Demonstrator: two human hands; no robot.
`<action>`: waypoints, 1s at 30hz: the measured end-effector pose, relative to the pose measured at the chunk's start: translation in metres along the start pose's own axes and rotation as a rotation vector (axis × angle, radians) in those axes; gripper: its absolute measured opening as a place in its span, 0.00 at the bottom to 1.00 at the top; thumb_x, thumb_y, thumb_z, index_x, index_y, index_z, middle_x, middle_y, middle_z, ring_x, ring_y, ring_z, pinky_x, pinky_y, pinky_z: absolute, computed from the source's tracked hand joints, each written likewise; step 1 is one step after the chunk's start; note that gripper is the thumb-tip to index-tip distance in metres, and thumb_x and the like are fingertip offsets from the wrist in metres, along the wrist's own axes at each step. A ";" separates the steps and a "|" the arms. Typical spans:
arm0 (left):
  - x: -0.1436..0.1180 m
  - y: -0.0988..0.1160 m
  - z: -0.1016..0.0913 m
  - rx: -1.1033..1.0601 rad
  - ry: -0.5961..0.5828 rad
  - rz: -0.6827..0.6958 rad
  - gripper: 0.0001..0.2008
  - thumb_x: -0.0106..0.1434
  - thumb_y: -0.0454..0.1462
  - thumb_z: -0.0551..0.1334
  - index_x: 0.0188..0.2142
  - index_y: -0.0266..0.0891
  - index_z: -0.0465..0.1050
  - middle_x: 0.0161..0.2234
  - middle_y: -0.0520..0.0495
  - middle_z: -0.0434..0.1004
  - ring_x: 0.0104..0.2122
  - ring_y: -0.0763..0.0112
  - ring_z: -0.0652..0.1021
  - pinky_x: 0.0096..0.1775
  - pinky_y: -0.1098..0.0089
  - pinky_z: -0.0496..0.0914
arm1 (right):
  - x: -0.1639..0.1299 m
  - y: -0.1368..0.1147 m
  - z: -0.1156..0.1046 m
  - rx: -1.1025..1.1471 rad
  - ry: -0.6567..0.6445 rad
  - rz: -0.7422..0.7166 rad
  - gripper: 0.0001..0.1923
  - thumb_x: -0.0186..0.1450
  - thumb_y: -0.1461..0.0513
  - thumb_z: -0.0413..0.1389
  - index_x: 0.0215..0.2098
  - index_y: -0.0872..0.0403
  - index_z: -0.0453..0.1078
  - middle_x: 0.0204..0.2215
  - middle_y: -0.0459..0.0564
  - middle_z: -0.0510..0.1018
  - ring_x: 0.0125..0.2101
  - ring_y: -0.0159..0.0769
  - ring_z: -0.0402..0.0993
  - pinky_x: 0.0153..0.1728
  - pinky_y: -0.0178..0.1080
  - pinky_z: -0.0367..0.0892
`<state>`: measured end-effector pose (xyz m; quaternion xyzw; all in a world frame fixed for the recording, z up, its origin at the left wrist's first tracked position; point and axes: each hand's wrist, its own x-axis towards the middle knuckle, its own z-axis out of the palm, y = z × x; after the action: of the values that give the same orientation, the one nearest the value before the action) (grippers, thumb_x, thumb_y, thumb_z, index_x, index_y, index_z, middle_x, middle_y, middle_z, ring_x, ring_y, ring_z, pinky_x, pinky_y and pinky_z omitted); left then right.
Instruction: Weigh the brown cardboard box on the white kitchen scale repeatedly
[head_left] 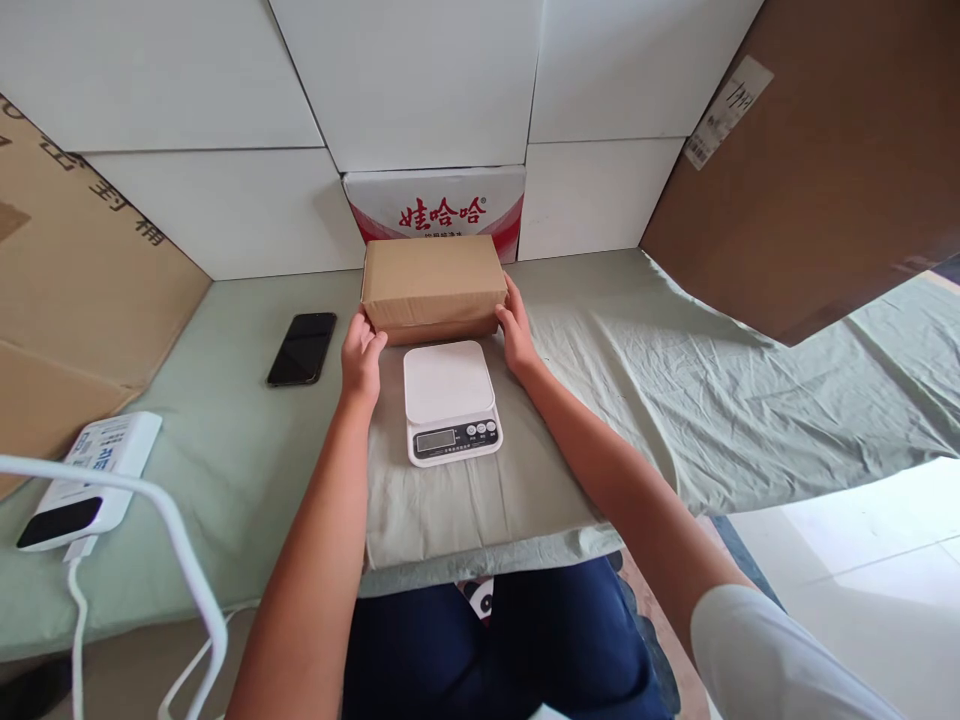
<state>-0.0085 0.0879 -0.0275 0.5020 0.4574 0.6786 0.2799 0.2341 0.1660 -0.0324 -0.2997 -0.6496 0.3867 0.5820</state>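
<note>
Cardboard box [433, 283], plain brown and closed so its contents are hidden, sits at frame centre just behind the white scale [450, 400]; left hand [362, 358] and right hand [516, 335] clasp its ends.

Brown cardboard box [433, 280]: closed, rectangular, plain, no print seen on top face. Long side turned toward camera, top face level. Positioned just behind white digital scale [450, 400], near edge close to scale's back edge; contact between them cannot be told. Box backed by red-and-white printed carton [435, 205]. Box flanked at both short ends, near lower front corners. Whether box is lifted or resting on green sheet [240, 440] cannot be told.
</note>
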 end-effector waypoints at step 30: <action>-0.128 0.051 -0.021 0.028 0.119 -0.030 0.37 0.61 0.50 0.66 0.65 0.35 0.66 0.61 0.31 0.72 0.63 0.44 0.70 0.64 0.50 0.62 | -0.105 -0.072 -0.030 -0.139 -0.074 -0.033 0.36 0.71 0.42 0.46 0.72 0.44 0.48 0.65 0.56 0.59 0.66 0.51 0.57 0.65 0.58 0.59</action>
<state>0.0191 -0.0479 -0.0378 0.4578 0.4901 0.6964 0.2552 0.2828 0.0447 -0.0252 -0.3140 -0.7009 0.3418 0.5416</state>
